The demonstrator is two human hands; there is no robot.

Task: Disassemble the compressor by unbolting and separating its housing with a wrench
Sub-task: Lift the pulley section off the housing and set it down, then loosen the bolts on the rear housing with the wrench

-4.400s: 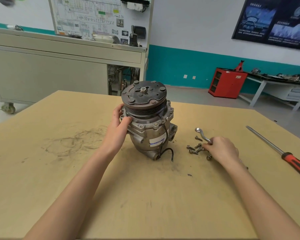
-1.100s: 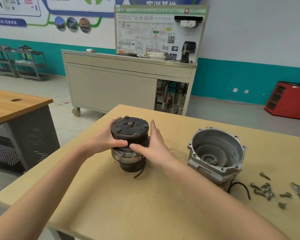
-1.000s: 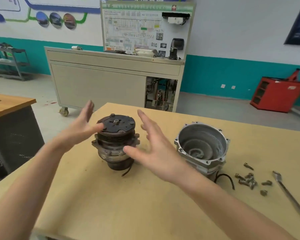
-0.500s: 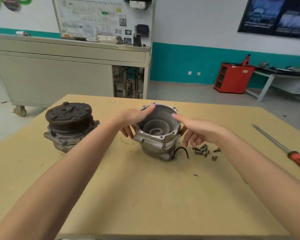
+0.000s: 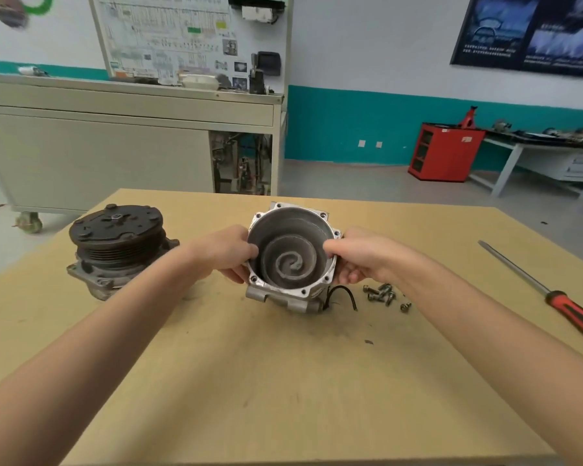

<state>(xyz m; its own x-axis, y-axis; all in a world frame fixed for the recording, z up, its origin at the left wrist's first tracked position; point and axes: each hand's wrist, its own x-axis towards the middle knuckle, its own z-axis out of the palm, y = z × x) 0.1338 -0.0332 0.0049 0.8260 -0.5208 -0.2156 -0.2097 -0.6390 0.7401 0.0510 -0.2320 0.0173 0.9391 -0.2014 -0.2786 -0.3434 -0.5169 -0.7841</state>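
**Both hands grip the separated scroll housing at mid-table**

The wooden tabletop [image 5: 283, 381] runs to a near edge at the bottom of the view and a far edge just behind the work. Its left edge slants close past the pulley half [image 5: 117, 243], which sits near that side. The widest stretch of bare board lies between the housing and the near edge. To the right, a red-handled screwdriver [image 5: 552, 294] lies diagonally, well apart from the hands.

The rear housing [image 5: 285, 211] sits at the middle of the table, its open mouth tipped toward the viewer. The left hand [image 5: 226, 253] and right hand [image 5: 360, 257] clasp it from opposite sides, each thumb hooked over the rim and the fingers curled under the outside. Whether its base rests on the board or hangs just above cannot be told. The hands hide the side walls, and the screwdriver's handle is cut off at the right border.

The housing is bare cast metal, round, with a bolt-holed flange and a raised spiral wall inside. A black wire [image 5: 342, 294] loops from beneath it. Loose bolts [image 5: 381, 292] cluster just right of it. The pulley half is dark, grooved and rust-toned on a grey flange.
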